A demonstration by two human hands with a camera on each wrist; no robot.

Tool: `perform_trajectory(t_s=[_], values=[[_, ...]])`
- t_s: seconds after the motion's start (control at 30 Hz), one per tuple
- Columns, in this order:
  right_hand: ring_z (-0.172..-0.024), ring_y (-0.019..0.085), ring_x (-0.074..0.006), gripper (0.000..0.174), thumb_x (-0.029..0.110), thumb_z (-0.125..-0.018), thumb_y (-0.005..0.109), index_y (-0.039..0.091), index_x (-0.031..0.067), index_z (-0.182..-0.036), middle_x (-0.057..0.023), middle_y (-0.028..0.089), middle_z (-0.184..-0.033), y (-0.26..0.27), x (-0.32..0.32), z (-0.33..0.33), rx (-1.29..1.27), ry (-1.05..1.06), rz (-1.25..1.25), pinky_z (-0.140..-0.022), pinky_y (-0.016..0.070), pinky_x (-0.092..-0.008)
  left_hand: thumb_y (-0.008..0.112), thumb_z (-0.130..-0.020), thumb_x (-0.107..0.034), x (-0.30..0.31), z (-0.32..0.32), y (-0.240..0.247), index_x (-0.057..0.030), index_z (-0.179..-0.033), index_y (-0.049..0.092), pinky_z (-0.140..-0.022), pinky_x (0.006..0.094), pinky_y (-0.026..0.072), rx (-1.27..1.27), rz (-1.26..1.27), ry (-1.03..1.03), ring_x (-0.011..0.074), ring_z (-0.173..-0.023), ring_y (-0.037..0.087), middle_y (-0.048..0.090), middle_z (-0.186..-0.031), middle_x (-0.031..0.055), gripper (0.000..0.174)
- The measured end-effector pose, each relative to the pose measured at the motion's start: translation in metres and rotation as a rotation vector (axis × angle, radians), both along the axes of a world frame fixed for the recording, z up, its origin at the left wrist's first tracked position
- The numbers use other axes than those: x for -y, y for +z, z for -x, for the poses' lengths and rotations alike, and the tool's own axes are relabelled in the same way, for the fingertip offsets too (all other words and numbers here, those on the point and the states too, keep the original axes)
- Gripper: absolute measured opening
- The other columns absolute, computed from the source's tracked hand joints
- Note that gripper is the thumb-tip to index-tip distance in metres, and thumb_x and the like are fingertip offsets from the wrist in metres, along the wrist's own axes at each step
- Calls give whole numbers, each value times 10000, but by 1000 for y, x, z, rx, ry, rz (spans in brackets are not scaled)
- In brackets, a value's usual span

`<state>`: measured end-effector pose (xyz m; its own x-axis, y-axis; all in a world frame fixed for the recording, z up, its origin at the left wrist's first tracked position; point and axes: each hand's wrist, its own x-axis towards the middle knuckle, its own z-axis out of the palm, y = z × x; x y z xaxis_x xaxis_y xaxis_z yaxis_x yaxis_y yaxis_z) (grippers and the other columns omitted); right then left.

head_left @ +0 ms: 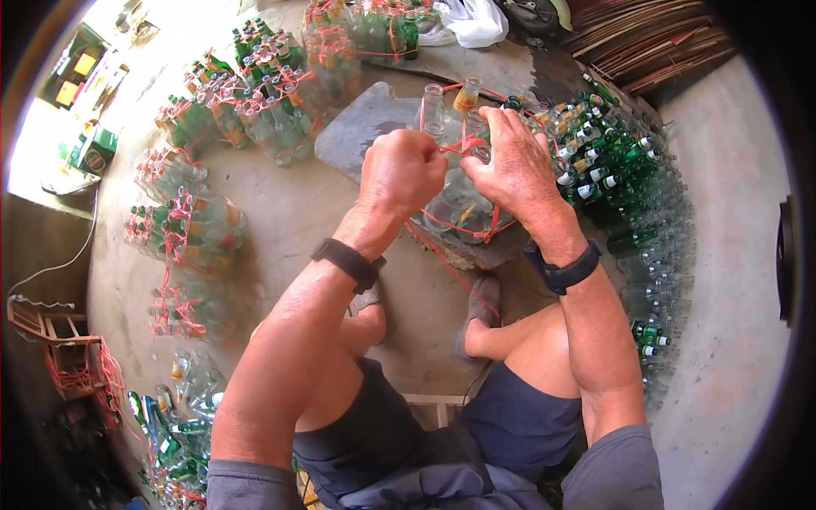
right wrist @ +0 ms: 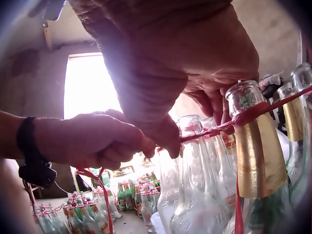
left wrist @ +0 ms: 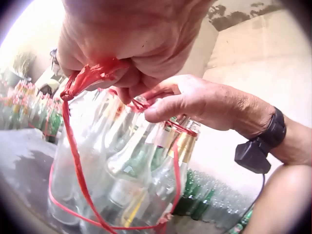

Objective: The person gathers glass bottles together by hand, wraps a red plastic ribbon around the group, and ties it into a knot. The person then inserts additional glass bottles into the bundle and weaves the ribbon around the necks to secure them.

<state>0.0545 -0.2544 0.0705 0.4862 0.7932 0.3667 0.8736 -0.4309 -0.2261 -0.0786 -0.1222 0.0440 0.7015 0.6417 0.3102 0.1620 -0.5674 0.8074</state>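
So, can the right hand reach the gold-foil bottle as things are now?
Probably yes: the right hand rests on the clear bottles, and the gold-foil bottle stands just beyond its fingers with nothing between. It holds the red string, though, so must release that first.

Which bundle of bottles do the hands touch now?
The clear-bottle bundle on the grey slab: left hand grips its red string, right hand holds it too. Other bundles stand untouched.

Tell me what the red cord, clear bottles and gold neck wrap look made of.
The thin red cord looks like glossy plastic strip: it flattens and crumples where bunched. The tall clear bottles are glass: transparent, glinting, thick-rimmed. The gold neck wrap is probably metallic foil: shiny, slightly creased.
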Motion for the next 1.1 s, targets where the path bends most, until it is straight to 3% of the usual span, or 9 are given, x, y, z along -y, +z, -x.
perform_trajectory(t_s=[0.07,0.17,0.27,0.6,0.67,1.0,1.07,1.1], values=[[-1248,617,-338,628,257,-839,712,555,39,-1406,-153,643,-1306,-3,0,-2,26,-7,-4,-1031,435,-519,669,-837,-145,0,1,6,-5,-811,725,-662,490,547,-100,-252,-14,433,-696,692,668,-735,242,153],[-1279,607,-332,663,264,-841,710,535,46,-1443,-151,640,-1333,-4,-2,-5,3,-7,9,-1037,429,-517,654,-854,-160,-3,1,13,-24,-783,683,-673,528,541,-121,-320,-56,483,-762,654,666,-753,239,156],[-1344,571,-325,760,311,-794,737,526,38,-1471,-152,602,-1438,-1,-3,-5,-73,-28,67,-1070,417,-521,660,-853,-161,-7,-1,16,-50,-779,706,-694,547,561,-164,-458,-78,451,-730,697,689,-730,230,141],[-1327,578,-314,765,246,-779,745,500,61,-1479,-136,604,-1405,2,-4,1,-124,-49,75,-1052,412,-531,631,-877,-141,-18,-19,35,-63,-752,661,-634,507,533,-156,-616,-157,446,-716,649,650,-724,201,151],[-1221,634,-329,452,184,-896,677,576,70,-1321,-137,661,-1255,-1,-3,3,-61,-19,-33,-1000,415,-553,630,-872,-130,-23,-24,36,-57,-729,651,-631,500,535,-113,-615,-181,442,-705,645,643,-713,200,161],[-1174,643,-323,432,112,-877,681,591,44,-1294,-139,658,-1217,-2,-4,5,-1,-17,-63,-961,425,-516,656,-871,-152,-42,-48,38,-71,-841,766,-688,471,570,-233,-619,-195,420,-751,690,689,-780,200,140],[-1166,645,-323,426,92,-869,675,595,39,-1284,-141,657,-1217,-2,-3,5,-15,-7,-63,-951,426,-513,667,-872,-161,-46,-51,38,-69,-864,774,-699,466,576,-250,-526,-182,421,-771,701,701,-802,204,142],[-1166,645,-323,426,92,-869,675,595,39,-1284,-141,657,-1217,-2,-3,5,-18,-8,-63,-951,426,-513,685,-869,-160,-47,-53,36,-67,-896,789,-691,430,577,-238,-524,-179,361,-717,726,707,-781,197,142]])
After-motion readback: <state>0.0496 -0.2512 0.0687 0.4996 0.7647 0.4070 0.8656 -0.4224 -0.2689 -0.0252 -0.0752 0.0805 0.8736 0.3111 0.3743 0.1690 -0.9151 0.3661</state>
